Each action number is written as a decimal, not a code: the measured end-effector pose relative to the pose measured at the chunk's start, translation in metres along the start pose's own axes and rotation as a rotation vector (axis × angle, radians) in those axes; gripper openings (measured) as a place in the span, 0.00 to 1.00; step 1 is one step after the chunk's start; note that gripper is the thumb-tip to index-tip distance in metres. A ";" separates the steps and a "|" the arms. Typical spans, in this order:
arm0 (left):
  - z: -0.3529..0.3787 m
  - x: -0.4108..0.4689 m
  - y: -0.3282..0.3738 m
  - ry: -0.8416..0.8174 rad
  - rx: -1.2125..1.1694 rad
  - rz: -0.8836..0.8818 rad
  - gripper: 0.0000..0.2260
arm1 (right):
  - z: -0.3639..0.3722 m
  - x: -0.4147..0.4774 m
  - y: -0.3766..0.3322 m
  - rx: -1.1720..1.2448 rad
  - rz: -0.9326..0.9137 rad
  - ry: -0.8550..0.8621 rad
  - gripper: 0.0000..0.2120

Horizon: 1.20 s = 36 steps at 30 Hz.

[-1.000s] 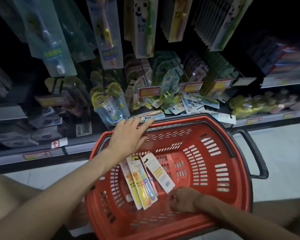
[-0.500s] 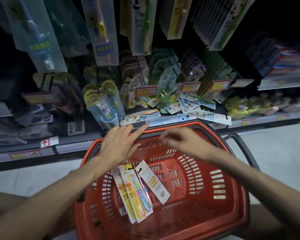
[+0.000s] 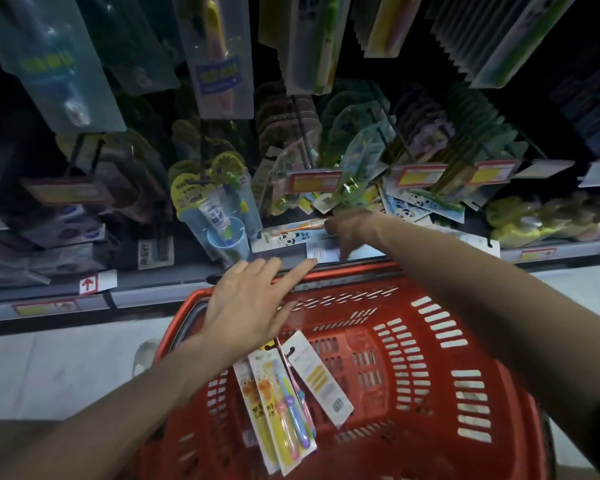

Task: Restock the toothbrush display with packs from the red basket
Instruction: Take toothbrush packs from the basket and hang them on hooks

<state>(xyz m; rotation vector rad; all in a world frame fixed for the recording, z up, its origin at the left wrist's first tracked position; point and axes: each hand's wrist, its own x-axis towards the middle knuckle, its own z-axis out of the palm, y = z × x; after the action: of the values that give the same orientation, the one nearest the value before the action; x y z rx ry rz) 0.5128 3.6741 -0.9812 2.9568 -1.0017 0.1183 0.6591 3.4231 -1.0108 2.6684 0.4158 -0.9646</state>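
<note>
The red basket [image 3: 471, 344] is tilted against the low shelf edge. My left hand [image 3: 253, 303] hovers over its near-left rim with the fingers stretched forward. Several toothbrush packs [image 3: 284, 410] hang from under its palm into the basket. My right hand [image 3: 350, 230] reaches past the basket's far rim to the shelf. Its fingertips touch a white-backed pack [image 3: 321, 251] that lies flat beside a panda pack [image 3: 288, 237]. More loose panda packs [image 3: 416, 207] lie under the display hooks [image 3: 302, 133].
Rows of hanging toothbrush packs fill the dark display above, with red-and-yellow price tags [image 3: 314, 181] at the hook ends. A kids' cup set [image 3: 222, 223] hangs at the left. Boxes sit on the left shelf [image 3: 59, 233]. The pale floor [image 3: 66, 368] lies below.
My right hand left the basket's bottom, crossed over the far rim and now rests on the loose packs on the shelf. My left hand kept the hanging packs and barely moved.
</note>
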 end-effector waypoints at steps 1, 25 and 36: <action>0.000 0.000 0.000 0.000 0.000 -0.004 0.33 | 0.005 0.003 -0.002 -0.022 -0.016 -0.007 0.30; -0.004 0.012 0.002 0.005 0.009 0.059 0.33 | 0.009 -0.271 -0.024 1.431 -0.146 0.827 0.14; -0.004 0.031 0.002 0.011 -0.099 0.042 0.32 | 0.095 -0.251 -0.048 1.549 0.096 0.363 0.06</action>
<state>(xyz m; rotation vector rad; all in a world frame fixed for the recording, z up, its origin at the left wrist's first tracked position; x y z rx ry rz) 0.5358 3.6542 -0.9749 2.8440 -1.0364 0.0826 0.4024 3.3910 -0.9253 4.1466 -0.7709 -0.9168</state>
